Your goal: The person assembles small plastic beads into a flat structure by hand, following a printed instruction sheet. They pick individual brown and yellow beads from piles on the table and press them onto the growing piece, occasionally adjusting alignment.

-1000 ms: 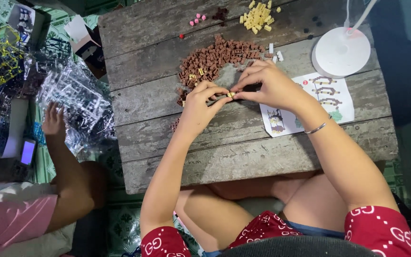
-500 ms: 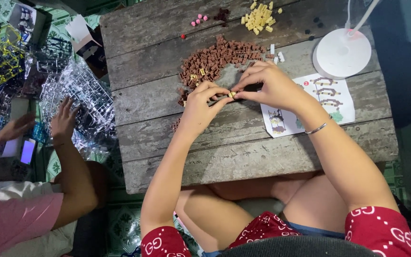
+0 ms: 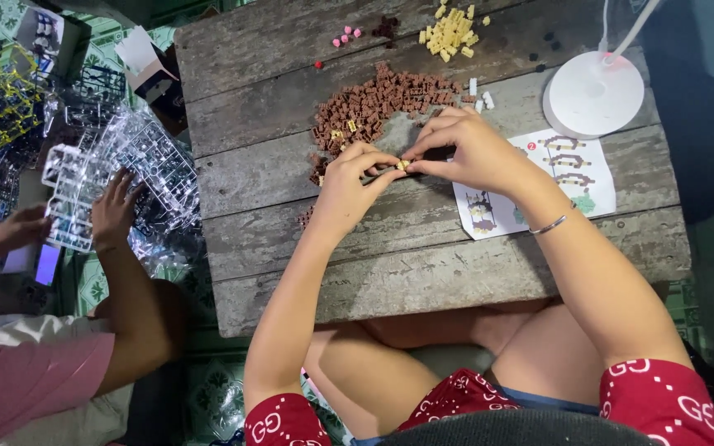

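Both hands, left hand [image 3: 347, 183] and right hand [image 3: 468, 153], pinch closed one tiny yellow brick [image 3: 402, 165]; brown brick pile [image 3: 369, 107] at eleven o'clock

White instruction sheet [image 3: 568, 177] with small coloured pictures, flat on counter [image 3: 423, 272] by right wrist, partly under round white lamp base [image 3: 594, 93]. Small open cardboard box [image 3: 146, 62], white and brown, off counter's far left corner. Glowing blue screen [image 3: 46, 264], far left, on floor

Weathered grey plank bench [image 3: 423, 272] stands low over green patterned floor tiles [image 3: 208, 396]; white round lamp base [image 3: 592, 95] at far corner.
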